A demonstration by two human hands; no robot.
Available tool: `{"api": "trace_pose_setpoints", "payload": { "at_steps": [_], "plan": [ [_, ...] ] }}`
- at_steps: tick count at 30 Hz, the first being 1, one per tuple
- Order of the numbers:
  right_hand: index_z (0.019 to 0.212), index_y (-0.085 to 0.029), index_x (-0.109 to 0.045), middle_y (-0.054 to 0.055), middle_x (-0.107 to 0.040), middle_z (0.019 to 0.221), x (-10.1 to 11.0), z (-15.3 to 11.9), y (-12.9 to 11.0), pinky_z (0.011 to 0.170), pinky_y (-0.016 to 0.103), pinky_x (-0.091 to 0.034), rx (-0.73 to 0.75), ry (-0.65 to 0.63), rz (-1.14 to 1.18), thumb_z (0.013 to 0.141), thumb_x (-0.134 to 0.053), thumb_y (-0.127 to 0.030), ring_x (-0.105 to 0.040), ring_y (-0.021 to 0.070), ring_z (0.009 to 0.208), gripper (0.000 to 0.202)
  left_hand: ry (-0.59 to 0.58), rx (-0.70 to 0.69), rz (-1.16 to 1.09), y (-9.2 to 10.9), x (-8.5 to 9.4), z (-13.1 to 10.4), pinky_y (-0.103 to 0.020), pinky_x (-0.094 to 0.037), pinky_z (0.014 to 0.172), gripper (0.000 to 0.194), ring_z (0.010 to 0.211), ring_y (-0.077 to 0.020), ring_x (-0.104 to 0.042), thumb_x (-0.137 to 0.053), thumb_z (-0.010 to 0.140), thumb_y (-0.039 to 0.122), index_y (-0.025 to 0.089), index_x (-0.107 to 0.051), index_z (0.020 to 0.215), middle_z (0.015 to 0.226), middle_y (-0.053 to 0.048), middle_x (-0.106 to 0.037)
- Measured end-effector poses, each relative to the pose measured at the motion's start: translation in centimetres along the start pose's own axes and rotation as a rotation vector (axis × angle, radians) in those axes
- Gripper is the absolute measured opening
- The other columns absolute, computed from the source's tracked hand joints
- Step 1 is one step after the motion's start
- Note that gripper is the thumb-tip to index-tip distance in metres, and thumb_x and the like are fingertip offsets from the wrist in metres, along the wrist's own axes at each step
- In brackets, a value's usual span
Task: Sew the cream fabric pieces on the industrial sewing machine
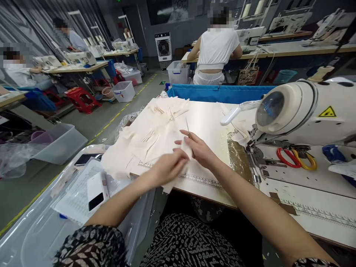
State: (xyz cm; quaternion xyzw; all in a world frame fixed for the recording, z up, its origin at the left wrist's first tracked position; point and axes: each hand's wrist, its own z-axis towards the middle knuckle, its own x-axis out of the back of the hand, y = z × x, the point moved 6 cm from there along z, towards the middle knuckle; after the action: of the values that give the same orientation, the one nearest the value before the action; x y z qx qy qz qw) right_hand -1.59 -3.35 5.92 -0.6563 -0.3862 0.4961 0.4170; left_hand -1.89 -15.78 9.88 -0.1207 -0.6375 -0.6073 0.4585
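Note:
My right hand (202, 150) is over the near part of the sewing table, closed around a thin pointed metal tool (187, 127) whose tip points up and away; its kind cannot be made out. A small pale pink fabric piece (187, 147) lies between my two hands. My left hand (171, 165), slightly blurred, is closed in a pinch on this fabric, and a pale end hangs below it past the table edge. Beyond and left of my hands lie heaps of pale pink fabric pieces (144, 139).
At the right stands a sewing machine (300, 107) with red-handled and yellow-handled scissors (296, 157) under its arm. A printed ruler (203, 180) runs along the table's near edge. Left, a plastic bin (33, 237) bears papers and a white device (97, 189). Several people work farther off.

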Motion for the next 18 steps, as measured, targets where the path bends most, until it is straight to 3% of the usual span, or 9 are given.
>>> {"api": "trace_pose_setpoints", "payload": {
  "at_steps": [3,5,6,9,11,13,15,17,18],
  "plan": [
    [0.111,-0.017,-0.059,0.002,-0.066,0.086,1.3,-1.8,0.3,0.056,0.025,-0.054,0.029,0.062,-0.048,0.094,-0.051,-0.018,-0.061,0.0123,0.056,0.018,-0.298,-0.166,-0.095,2.3,-4.6,0.1,-0.025,-0.042,0.062,0.028,0.066,-0.0120,-0.057,-0.038,0.097,0.037,0.019,-0.059,0.092,0.079,-0.003,-0.066],
    [0.104,-0.016,-0.060,-0.001,-0.063,0.077,3.0,-4.2,0.6,0.052,0.023,-0.049,0.054,0.108,-0.073,0.090,-0.055,-0.020,-0.055,0.0104,0.051,0.016,-0.398,-0.197,-0.130,2.4,-4.8,0.4,-0.024,-0.042,0.061,0.030,0.065,-0.0113,-0.057,-0.041,0.098,0.039,0.019,-0.062,0.089,0.076,-0.002,-0.066],
    [0.104,-0.016,-0.060,-0.001,-0.062,0.075,3.9,-5.7,0.7,0.052,0.023,-0.048,0.064,0.120,-0.086,0.089,-0.058,-0.024,-0.055,0.0108,0.052,0.017,-0.378,-0.174,-0.136,1.9,-4.2,0.9,-0.024,-0.042,0.061,0.031,0.065,-0.0113,-0.057,-0.043,0.098,0.040,0.019,-0.063,0.088,0.075,-0.001,-0.067],
    [0.106,-0.016,-0.062,0.002,-0.065,0.076,6.1,-10.5,1.0,0.059,0.026,-0.050,0.065,0.111,-0.180,0.088,-0.066,-0.040,-0.060,0.0144,0.060,0.031,-0.094,-0.035,-0.047,-1.2,-0.7,3.0,-0.027,-0.046,0.065,0.030,0.071,-0.0147,-0.060,-0.045,0.096,0.040,0.020,-0.064,0.085,0.079,-0.003,-0.068],
    [0.104,-0.016,-0.063,0.004,-0.066,0.080,7.2,-13.3,1.2,0.057,0.027,-0.050,0.051,0.132,-0.215,0.088,-0.066,-0.049,-0.058,0.0141,0.058,0.036,0.041,-0.009,0.084,-3.3,0.6,4.4,-0.031,-0.049,0.072,0.028,0.079,-0.0185,-0.062,-0.045,0.095,0.038,0.020,-0.065,0.087,0.086,-0.005,-0.069],
    [0.101,-0.018,-0.065,0.004,-0.066,0.083,7.8,-15.5,1.6,0.053,0.026,-0.049,0.040,0.157,-0.246,0.088,-0.066,-0.055,-0.054,0.0123,0.052,0.040,0.063,-0.040,0.185,-4.7,0.2,6.2,-0.037,-0.050,0.082,0.026,0.094,-0.0229,-0.062,-0.044,0.094,0.033,0.020,-0.066,0.095,0.098,-0.008,-0.069],
    [0.101,-0.019,-0.066,0.001,-0.063,0.071,8.1,-17.3,2.6,0.047,0.025,-0.048,0.020,0.182,-0.310,0.089,-0.065,-0.060,-0.050,0.0118,0.045,0.043,0.051,-0.062,0.242,-5.5,-1.0,8.2,-0.043,-0.049,0.093,0.028,0.108,-0.0267,-0.059,-0.040,0.093,0.025,0.018,-0.065,0.103,0.110,-0.012,-0.066],
    [0.106,-0.020,-0.068,-0.003,-0.053,0.053,8.6,-19.2,3.9,0.042,0.023,-0.046,0.006,0.221,-0.411,0.092,-0.062,-0.062,-0.049,0.0137,0.041,0.044,0.047,-0.044,0.289,-5.7,-2.1,9.9,-0.047,-0.046,0.099,0.031,0.113,-0.0281,-0.056,-0.039,0.089,0.015,0.014,-0.065,0.105,0.114,-0.016,-0.064],
    [0.106,-0.022,-0.069,-0.001,-0.057,0.057,9.3,-20.0,4.3,0.038,0.022,-0.045,0.046,0.276,-0.443,0.092,-0.061,-0.063,-0.052,0.0142,0.040,0.044,0.031,-0.037,0.315,-5.6,-2.6,10.7,-0.045,-0.047,0.098,0.031,0.113,-0.0271,-0.056,-0.040,0.086,0.012,0.014,-0.065,0.102,0.112,-0.015,-0.064]
  ]
}}
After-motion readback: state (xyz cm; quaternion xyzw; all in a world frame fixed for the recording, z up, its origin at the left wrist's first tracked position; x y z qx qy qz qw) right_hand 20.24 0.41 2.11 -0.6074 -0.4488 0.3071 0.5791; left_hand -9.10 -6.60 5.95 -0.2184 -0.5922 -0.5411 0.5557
